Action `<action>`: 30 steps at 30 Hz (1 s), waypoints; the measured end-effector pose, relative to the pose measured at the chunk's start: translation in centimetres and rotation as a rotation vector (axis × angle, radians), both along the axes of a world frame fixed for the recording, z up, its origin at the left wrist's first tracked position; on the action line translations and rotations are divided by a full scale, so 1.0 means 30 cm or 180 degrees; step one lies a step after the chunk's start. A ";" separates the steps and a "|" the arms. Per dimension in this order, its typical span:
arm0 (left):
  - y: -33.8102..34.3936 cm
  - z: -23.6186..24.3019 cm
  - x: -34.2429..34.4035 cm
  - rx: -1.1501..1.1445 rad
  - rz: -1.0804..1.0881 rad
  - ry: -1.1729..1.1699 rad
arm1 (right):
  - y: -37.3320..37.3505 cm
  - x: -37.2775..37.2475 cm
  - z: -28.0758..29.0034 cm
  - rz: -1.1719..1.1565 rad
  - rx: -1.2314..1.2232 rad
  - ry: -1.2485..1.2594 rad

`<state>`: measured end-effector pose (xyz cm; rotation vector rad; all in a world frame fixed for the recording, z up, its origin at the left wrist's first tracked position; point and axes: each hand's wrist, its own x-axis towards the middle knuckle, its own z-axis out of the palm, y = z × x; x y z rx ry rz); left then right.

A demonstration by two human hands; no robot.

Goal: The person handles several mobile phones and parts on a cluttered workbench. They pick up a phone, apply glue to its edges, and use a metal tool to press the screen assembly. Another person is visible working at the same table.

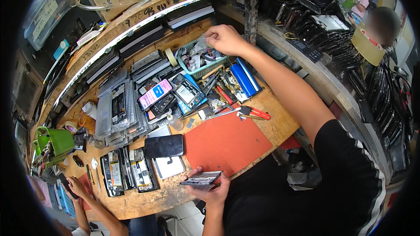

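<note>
My left hand (211, 192) grips a phone body (202, 178), tilted and seen nearly edge-on, at the front edge of the bench. My right arm reaches across to the back, where my right hand (224, 39) is closed over a green basket (205, 71) holding small crumpled plastic bits and parts. The fingertips are pinched together; what lies between them is too small to make out. Between the two hands lies a red-orange mat (227, 142). Left of it, a black phone (164, 146) rests partly over a white-backed panel (169, 167).
Opened phones (142, 172) stand at front left. Red-handled pliers (258, 112), a blue roll (246, 78) and a small bottle (176, 122) lie around the mat. A shelf (144, 11) overhangs the back. At lower left, a co-worker's hands (76, 188) hold a dark phone.
</note>
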<state>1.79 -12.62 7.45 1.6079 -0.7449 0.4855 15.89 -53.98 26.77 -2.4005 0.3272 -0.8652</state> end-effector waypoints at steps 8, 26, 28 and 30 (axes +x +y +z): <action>0.008 -0.025 -0.020 0.0441 0.0151 -0.0278 | -0.031 0.343 -0.117 0.0060 -0.0102 0.1181; 0.001 -0.009 -0.043 0.0779 0.0447 -0.0326 | -0.139 0.259 -0.066 -0.0668 -0.1015 0.1102; -0.004 -0.017 -0.034 0.0709 0.0410 -0.0370 | -0.111 0.232 -0.067 -0.0643 -0.1004 0.0966; -0.008 -0.032 -0.027 0.0465 0.0369 -0.0461 | -0.062 0.242 -0.087 0.0017 -0.0798 0.1722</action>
